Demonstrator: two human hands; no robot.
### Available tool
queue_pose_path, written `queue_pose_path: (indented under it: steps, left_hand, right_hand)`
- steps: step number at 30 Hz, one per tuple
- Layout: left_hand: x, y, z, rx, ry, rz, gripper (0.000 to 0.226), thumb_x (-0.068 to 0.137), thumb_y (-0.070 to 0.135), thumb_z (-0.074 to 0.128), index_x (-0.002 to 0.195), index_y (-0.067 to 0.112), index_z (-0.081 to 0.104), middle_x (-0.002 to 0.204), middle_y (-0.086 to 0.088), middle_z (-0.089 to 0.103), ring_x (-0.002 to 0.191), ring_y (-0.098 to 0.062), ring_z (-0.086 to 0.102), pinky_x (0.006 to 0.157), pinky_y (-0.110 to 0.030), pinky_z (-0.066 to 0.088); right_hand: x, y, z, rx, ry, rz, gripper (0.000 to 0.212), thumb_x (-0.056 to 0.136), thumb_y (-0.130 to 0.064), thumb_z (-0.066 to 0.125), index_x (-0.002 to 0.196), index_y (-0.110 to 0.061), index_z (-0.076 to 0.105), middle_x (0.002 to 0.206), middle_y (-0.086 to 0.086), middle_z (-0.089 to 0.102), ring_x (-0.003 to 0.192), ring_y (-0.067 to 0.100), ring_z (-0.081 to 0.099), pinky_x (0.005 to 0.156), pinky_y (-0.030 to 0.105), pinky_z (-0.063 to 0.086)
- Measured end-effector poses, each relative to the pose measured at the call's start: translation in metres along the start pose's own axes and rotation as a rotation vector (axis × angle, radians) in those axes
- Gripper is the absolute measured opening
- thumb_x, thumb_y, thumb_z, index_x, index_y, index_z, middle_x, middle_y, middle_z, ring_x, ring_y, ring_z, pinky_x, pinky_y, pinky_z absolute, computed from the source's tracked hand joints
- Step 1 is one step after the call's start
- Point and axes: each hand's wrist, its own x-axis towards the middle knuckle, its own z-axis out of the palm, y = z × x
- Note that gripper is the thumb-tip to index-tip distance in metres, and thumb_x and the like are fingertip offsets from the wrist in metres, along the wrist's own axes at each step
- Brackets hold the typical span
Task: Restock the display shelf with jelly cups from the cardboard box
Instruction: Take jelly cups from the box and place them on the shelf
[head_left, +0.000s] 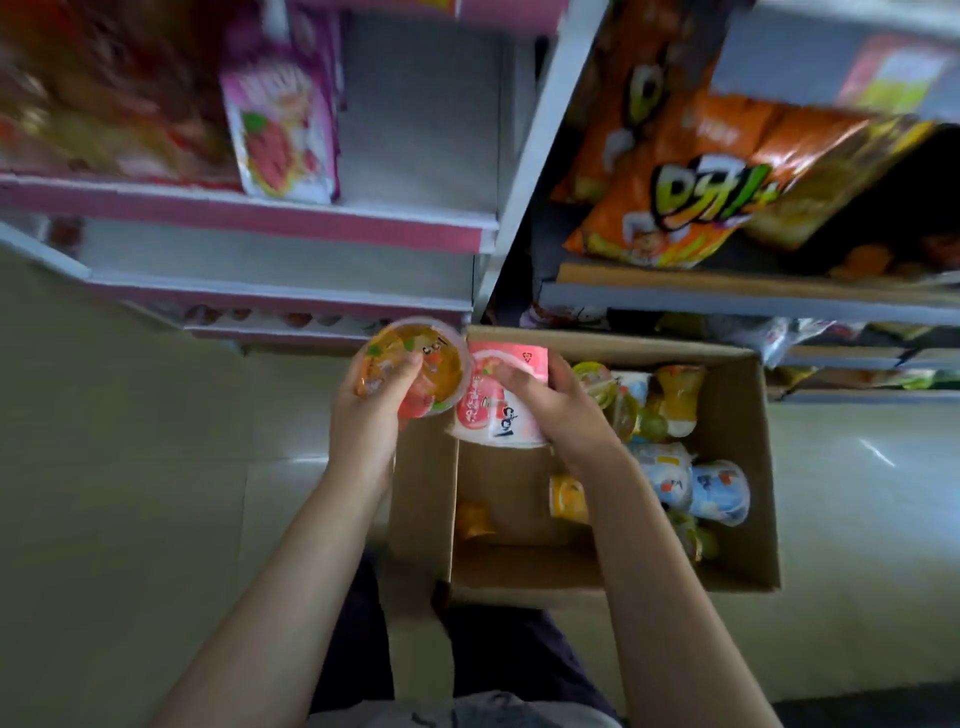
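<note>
Two cups in transit: left hand (379, 400) grips orange jelly cup (415, 366); right hand (550, 402) grips pink jelly cup (498, 400). Cardboard box (737, 467) beneath right hand holds many more cups; display shelf (280, 270) beyond hands largely bare. Restock judged early.

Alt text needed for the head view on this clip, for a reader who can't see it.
Seen from above, a person's left hand holds an orange jelly cup and the right hand holds a pink jelly cup, above an open cardboard box of more cups on the floor. Pink-edged display shelves stand just beyond, with orange snack bags to the right.
</note>
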Motion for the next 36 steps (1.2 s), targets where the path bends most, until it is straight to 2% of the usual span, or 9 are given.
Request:
queue_pose_path:
  steps: [4, 7, 11, 15, 19, 22, 25, 29, 36]
  left_hand:
    - [-0.043, 0.095, -0.001, -0.148, -0.123, 0.133, 0.039, 0.071, 0.028, 0.079, 0.107, 0.024, 0.066, 0.112, -0.009, 0.072, 0.105, -0.026, 0.069, 0.088, -0.038, 0.053]
    - [-0.077, 0.173, -0.013, -0.05, -0.298, 0.275, 0.068, 0.053, 0.04, 0.089, 0.113, 0.023, 0.064, 0.111, -0.005, 0.074, 0.11, -0.032, 0.067, 0.094, -0.044, 0.05]
    - [-0.118, 0.268, -0.04, 0.084, -0.41, 0.467, 0.083, 0.045, 0.032, 0.096, 0.116, 0.031, 0.054, 0.094, 0.012, 0.076, 0.095, -0.008, 0.071, 0.079, -0.02, 0.053]
    - [-0.135, 0.33, -0.06, 0.16, -0.349, 0.639, 0.095, 0.04, 0.06, 0.089, 0.124, 0.044, 0.048, 0.109, 0.015, 0.071, 0.106, -0.005, 0.067, 0.088, -0.024, 0.05]
    - [-0.127, 0.361, -0.079, 0.109, -0.265, 0.708, 0.1, 0.041, 0.06, 0.087, 0.13, 0.044, 0.045, 0.122, 0.01, 0.064, 0.111, -0.004, 0.062, 0.091, -0.025, 0.048]
    - [-0.107, 0.371, -0.096, 0.109, -0.211, 0.7, 0.081, 0.052, 0.044, 0.094, 0.119, 0.046, 0.049, 0.118, 0.009, 0.064, 0.105, -0.003, 0.063, 0.084, -0.022, 0.047]
    - [-0.081, 0.378, -0.103, 0.092, -0.174, 0.688, 0.062, 0.068, 0.019, 0.09, 0.111, 0.041, 0.05, 0.112, 0.008, 0.064, 0.103, -0.007, 0.063, 0.076, -0.018, 0.047]
    - [-0.065, 0.391, -0.088, 0.12, -0.18, 0.702, 0.063, 0.07, 0.021, 0.089, 0.12, 0.034, 0.052, 0.108, 0.014, 0.063, 0.098, 0.002, 0.059, 0.072, -0.016, 0.045]
    - [-0.039, 0.398, -0.052, 0.176, -0.24, 0.698, 0.073, 0.069, 0.017, 0.09, 0.125, 0.031, 0.046, 0.112, 0.012, 0.059, 0.097, 0.002, 0.059, 0.066, -0.011, 0.047]
  right_hand:
    - [-0.071, -0.098, 0.029, 0.06, 0.054, -0.199, 0.056, 0.07, -0.043, 0.081, 0.115, -0.018, 0.059, 0.105, 0.007, 0.075, 0.093, 0.022, 0.073, 0.081, 0.04, 0.059]
    - [-0.111, -0.16, 0.054, 0.107, 0.058, -0.329, 0.054, 0.073, -0.042, 0.076, 0.119, -0.02, 0.057, 0.111, 0.009, 0.073, 0.1, 0.025, 0.072, 0.091, 0.047, 0.057]
    - [-0.146, -0.233, 0.09, 0.043, 0.032, -0.455, 0.075, 0.067, -0.068, 0.078, 0.132, -0.041, 0.052, 0.128, -0.004, 0.067, 0.116, 0.021, 0.065, 0.103, 0.051, 0.047]
    - [-0.164, -0.287, 0.123, -0.017, 0.053, -0.542, 0.1, 0.055, -0.086, 0.071, 0.14, -0.042, 0.043, 0.138, -0.013, 0.057, 0.126, 0.016, 0.056, 0.108, 0.05, 0.043]
    - [-0.173, -0.319, 0.156, -0.032, -0.013, -0.665, 0.057, 0.071, -0.06, 0.079, 0.117, -0.032, 0.061, 0.108, -0.006, 0.075, 0.099, 0.014, 0.072, 0.094, 0.045, 0.055]
    - [-0.156, -0.332, 0.17, -0.053, 0.194, -0.767, 0.068, 0.065, -0.059, 0.084, 0.119, -0.028, 0.059, 0.107, -0.005, 0.074, 0.096, 0.013, 0.072, 0.087, 0.044, 0.059]
    - [-0.139, -0.353, 0.166, -0.007, 0.433, -0.872, 0.072, 0.069, -0.045, 0.086, 0.125, -0.022, 0.047, 0.114, -0.006, 0.063, 0.099, 0.008, 0.065, 0.078, 0.02, 0.057]
    - [-0.114, -0.387, 0.144, 0.045, 0.741, -0.975, 0.074, 0.071, -0.04, 0.086, 0.13, -0.022, 0.046, 0.122, -0.004, 0.056, 0.107, 0.011, 0.057, 0.079, 0.009, 0.045]
    - [-0.053, -0.415, 0.12, -0.013, 0.69, -0.861, 0.076, 0.079, -0.03, 0.082, 0.141, -0.024, 0.039, 0.13, -0.006, 0.051, 0.12, 0.014, 0.051, 0.094, 0.022, 0.041]
